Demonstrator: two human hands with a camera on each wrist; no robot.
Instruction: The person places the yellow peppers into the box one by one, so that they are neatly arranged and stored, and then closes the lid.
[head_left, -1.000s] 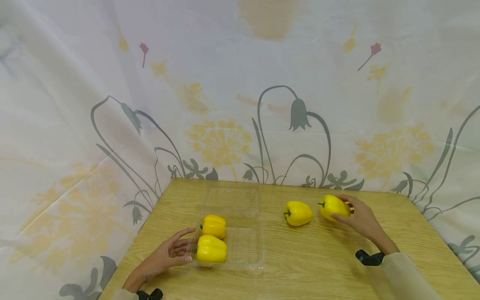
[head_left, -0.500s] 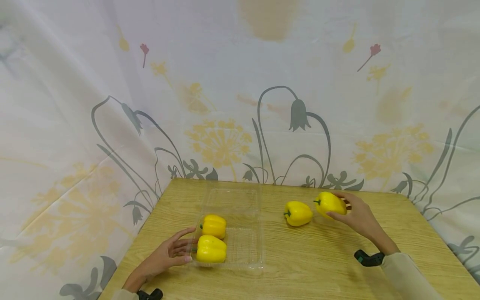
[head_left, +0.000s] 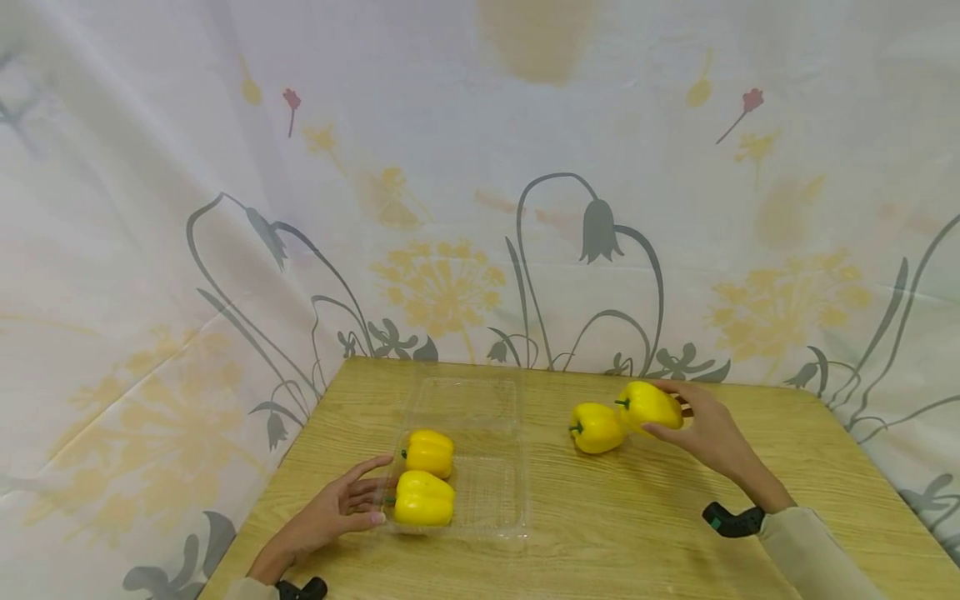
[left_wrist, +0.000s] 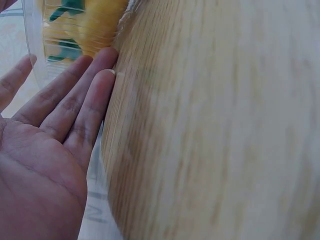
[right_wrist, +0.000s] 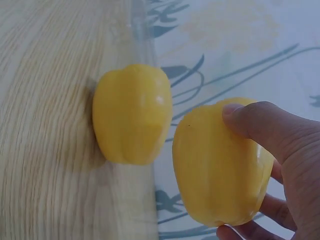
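My right hand [head_left: 711, 435] grips a yellow bell pepper [head_left: 647, 406] with a green stem, thumb on one side and fingers on the other. In the right wrist view, this pepper [right_wrist: 217, 162] is raised off the table. A second yellow bell pepper [head_left: 597, 428] lies on the table just left of it. At the left, a clear plastic clamshell box [head_left: 491, 500] stands with its lid [head_left: 465, 400] folded back. Two yellow bell peppers [head_left: 423, 498] sit in its left half, one behind the other. My left hand [head_left: 326, 515] rests with extended fingers [left_wrist: 92, 97] against the box's left side.
The wooden table [head_left: 600, 550] bears the box and peppers. A pale cloth with printed flowers [head_left: 450, 208] hangs behind the table and along its sides. Black bands [head_left: 733, 520] are on both wrists.
My right hand has lifted the pepper slightly and carried it left, so that it now overlaps the pepper lying on the table. The left hand and the box stay put.
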